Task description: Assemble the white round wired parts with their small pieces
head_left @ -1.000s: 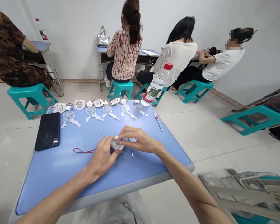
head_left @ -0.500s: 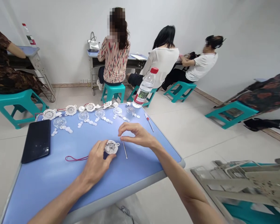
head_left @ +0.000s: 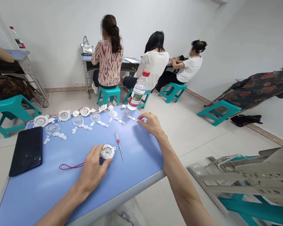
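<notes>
This is a plain assembly workroom, a small workshop rather than a home or office. It has bare white walls (head_left: 49, 25), pale tiled flooring (head_left: 186, 135) and wall sockets (head_left: 79, 84) above the skirting. Seated workers, including one in a striped blouse (head_left: 109, 69), sit on low teal plastic stools (head_left: 108, 93) at narrow blue-topped metal-framed desks (head_left: 86, 57) along the wall. Round white plastic parts (head_left: 64, 115) lie in rows along the far edge of the nearest blue desk (head_left: 49, 194).

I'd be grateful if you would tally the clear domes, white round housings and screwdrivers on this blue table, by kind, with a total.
Clear plastic domes: 5
White round housings: 5, including one under the left hand
Small screwdriver: 1
Total: 11
</notes>
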Available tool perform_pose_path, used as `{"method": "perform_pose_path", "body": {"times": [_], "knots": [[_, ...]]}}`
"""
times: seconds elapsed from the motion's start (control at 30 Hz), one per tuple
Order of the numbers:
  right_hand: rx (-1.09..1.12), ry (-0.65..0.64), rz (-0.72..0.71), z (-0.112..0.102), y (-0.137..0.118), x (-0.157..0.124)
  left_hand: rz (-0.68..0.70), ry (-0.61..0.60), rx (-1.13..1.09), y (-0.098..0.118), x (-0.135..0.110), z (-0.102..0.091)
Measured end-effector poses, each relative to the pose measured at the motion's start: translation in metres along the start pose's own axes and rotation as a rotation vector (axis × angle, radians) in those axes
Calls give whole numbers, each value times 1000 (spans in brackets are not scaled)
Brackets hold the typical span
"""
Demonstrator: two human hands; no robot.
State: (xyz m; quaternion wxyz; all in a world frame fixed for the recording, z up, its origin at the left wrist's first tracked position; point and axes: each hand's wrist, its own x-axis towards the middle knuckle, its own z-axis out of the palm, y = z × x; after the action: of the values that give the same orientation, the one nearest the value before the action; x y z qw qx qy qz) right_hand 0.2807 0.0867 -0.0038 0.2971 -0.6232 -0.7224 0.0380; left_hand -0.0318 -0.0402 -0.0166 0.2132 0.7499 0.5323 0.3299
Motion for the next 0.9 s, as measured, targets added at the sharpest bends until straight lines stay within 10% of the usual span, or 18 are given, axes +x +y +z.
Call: {"method": "perform_pose_path", "body": {"times": [0.9], "knots": [[-105,-33,80,23,8,13,5,-13,-14,-1,-1,0]]}}
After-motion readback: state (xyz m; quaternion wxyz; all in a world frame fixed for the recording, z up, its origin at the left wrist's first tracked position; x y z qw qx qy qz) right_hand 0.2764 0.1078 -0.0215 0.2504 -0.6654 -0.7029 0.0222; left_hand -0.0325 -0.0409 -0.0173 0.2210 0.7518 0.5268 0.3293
